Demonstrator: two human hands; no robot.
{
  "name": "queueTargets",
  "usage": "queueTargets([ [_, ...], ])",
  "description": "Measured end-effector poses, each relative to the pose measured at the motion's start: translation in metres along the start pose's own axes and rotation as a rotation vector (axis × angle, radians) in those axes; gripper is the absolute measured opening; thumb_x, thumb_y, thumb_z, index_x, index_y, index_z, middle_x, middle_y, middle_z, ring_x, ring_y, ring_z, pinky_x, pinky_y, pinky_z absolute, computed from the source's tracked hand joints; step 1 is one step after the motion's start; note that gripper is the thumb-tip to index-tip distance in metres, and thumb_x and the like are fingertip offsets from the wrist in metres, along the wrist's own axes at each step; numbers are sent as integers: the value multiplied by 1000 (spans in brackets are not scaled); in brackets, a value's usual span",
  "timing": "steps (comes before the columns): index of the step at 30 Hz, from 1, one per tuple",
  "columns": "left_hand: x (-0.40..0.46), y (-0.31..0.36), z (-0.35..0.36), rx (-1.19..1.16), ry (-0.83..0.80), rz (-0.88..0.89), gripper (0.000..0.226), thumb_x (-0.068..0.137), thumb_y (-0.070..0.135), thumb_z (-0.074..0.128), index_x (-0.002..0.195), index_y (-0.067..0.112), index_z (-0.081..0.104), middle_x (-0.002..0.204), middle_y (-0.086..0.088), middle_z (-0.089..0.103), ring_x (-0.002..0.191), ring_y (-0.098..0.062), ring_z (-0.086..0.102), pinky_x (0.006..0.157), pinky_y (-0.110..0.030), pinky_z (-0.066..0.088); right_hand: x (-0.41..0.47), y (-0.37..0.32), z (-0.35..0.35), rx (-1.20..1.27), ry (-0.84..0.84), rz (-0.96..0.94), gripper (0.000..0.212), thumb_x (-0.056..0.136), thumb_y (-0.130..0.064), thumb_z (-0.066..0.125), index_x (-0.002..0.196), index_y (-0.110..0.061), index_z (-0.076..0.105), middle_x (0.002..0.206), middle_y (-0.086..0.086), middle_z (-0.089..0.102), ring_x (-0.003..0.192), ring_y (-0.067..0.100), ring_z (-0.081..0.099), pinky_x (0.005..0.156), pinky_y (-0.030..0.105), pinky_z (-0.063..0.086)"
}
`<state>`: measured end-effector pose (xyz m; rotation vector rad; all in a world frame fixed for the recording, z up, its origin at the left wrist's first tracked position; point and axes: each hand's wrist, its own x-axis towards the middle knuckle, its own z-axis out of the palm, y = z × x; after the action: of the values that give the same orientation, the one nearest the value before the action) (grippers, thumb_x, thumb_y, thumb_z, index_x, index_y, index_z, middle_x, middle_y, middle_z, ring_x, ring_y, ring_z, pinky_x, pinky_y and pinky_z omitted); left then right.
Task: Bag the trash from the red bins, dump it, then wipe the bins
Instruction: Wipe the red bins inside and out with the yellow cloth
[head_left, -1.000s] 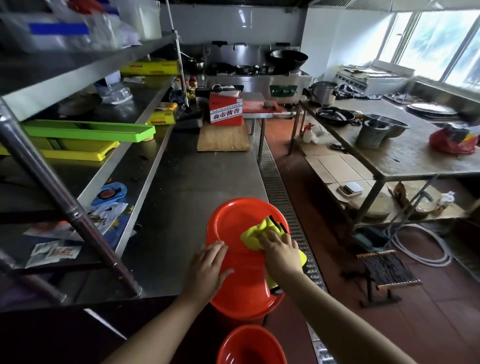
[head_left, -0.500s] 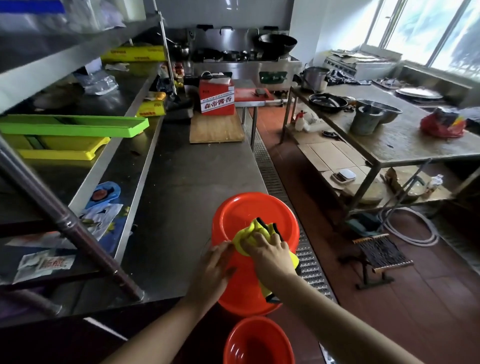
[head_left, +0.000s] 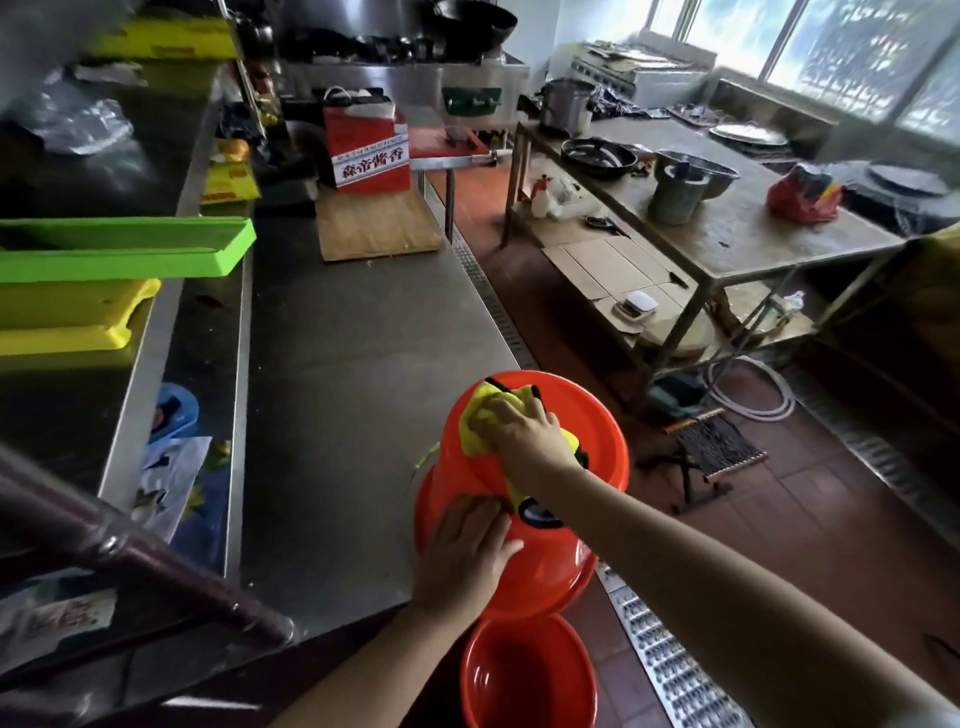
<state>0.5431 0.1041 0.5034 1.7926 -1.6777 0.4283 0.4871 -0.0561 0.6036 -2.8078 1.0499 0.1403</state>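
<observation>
- I see the red bin turned bottom-up at the near right corner of the steel counter, partly overhanging the edge above the floor.
- My right hand presses a yellow cloth against the far part of the bin's upturned base, fingers curled over the bunched cloth and gripping it.
- My left hand lies on the bin's near side, fingers fairly straight and spread, steadying rather than clasping.
- A second red bin stands upright on the floor just below, near the counter's corner; its inside looks empty, though it is partly cut off by the frame.
- I judge the bin to be light, thin plastic: stiff enough to hold shape, but likely to flex under a hard push and to skate on smooth steel.
- Its glossy surface probably turns slippery once damp, so a flat palm alone may not stop it sliding toward the drop.
- The best hold, I think, is the rim or the lower wall, where fingers can hook an edge; the smooth dome offers nothing to pinch.
- The cloth is soft and bunches easily; keeping it folded under the fingers gives a firmer wiping pad.
- The wiping step seems under way; I cannot tell from here whether the floor bin is wiped yet.
</observation>
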Motion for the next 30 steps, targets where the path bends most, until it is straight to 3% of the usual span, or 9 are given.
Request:
queueTargets([
  [6, 1, -8, 11, -14, 31, 45, 44, 87, 41, 73, 116, 9, 70, 117, -4, 67, 106, -27, 62, 105, -41, 44, 26, 20, -10, -52, 62, 129, 46, 100, -22, 44, 142, -41, 49, 150, -4, 38, 137, 42, 27, 101, 50, 37],
  [13, 5, -7, 5, -20, -25, 88, 50, 81, 39, 78, 118, 7, 67, 117, -5, 64, 106, -24, 56, 104, -41, 44, -7, 66, -23, -88, 72, 278, 37, 98, -19, 45, 129, -35, 57, 137, -1, 49, 122, 39, 41, 94, 46, 38],
  [17, 2, -7, 4, 6, -62, 84, 52, 83, 42, 74, 122, 9, 65, 121, -6, 62, 108, -24, 56, 98, -39, 48, -61, 83, -16, -76, 47, 233, 44, 96, -17, 46, 132, -41, 55, 138, -5, 48, 121, 36, 40, 94, 44, 40],
  [24, 6, -3, -3, -102, -45, 50, 45, 95, 45, 58, 121, 9, 66, 125, -5, 59, 110, -26, 53, 101, -42, 45, -126, 55, 7, 64, 30, 98, 56, 93, -14, 49, 138, -47, 54, 147, -9, 41, 125, 33, 36, 99, 45, 39],
  [28, 4, -3, -14, -215, -120, -108, 44, 97, 51, 53, 130, 25, 61, 143, -10, 42, 133, -26, 38, 108, -36, 38, -138, 34, 9, 148, 148, -21, 63, 90, -2, 53, 138, -42, 58, 150, -6, 45, 115, 34, 45, 98, 45, 46],
  [30, 2, -6, -16, -262, -139, -142, 45, 99, 46, 50, 141, 29, 51, 153, -8, 31, 144, -23, 26, 112, -35, 33, -144, 32, 11, 130, 260, -125, 66, 78, 6, 68, 129, -36, 67, 141, 1, 56, 102, 38, 56, 83, 48, 56],
])
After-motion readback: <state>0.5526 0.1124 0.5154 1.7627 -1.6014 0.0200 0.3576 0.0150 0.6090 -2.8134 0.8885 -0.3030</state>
